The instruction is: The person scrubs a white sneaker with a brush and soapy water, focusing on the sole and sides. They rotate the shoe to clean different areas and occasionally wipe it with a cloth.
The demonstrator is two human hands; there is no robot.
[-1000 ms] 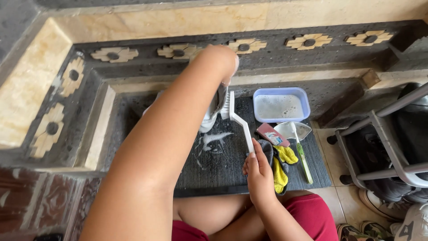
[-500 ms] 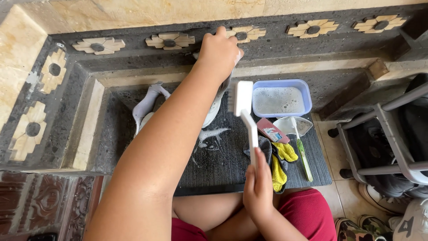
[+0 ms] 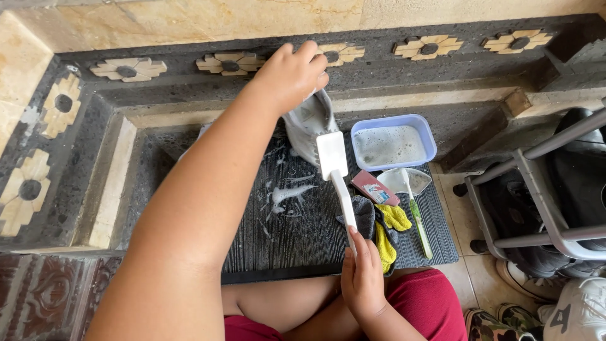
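Grey fabric sneaker (image 3: 309, 129), wet and soapy: probably light, soft in the upper, stiffer at the sole, slippery from foam; best gripped at the heel or collar, not on the wet side. Standing tilted on the far part of the dark ribbed rubber mat (image 3: 290, 233), under the left hand (image 3: 291, 76), clenched on its top edge. White long-handled plastic brush (image 3: 338, 177): light, stiff, grasped at the near end of the handle by the right hand (image 3: 361, 278), head just beside the sneaker, right of it. Blue soapy-water tub (image 3: 392, 144) further right
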